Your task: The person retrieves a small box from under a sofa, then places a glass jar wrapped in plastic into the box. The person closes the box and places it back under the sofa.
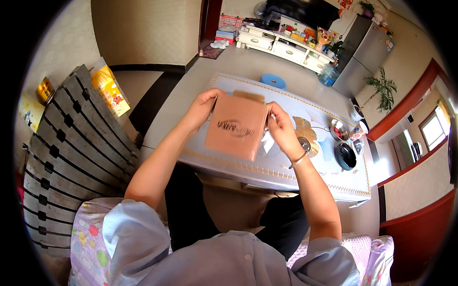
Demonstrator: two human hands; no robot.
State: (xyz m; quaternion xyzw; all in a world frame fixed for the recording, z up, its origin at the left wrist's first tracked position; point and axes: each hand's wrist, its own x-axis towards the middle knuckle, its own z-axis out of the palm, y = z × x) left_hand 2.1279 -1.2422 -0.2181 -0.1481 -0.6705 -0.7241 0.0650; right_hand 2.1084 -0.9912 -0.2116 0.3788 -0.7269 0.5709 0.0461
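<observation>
Between my two hands is a brown cardboard box (234, 131) with dark print on its front, held up over the near part of the table (195, 164). An upper flap (249, 96) of it sticks up at the back. My left hand (206, 106) is closed on the box's upper left corner. At the upper right corner my right hand (281, 125) grips it too, with a bangle and a round-faced watch on that wrist. The inside of the box is hidden from me.
A round blue object (273, 82) lies at the table's far edge. To the right are a metal bowl (339, 129) with red things in it and a dark round bowl (345, 156). A slatted grey radiator (81, 157) stands at my left.
</observation>
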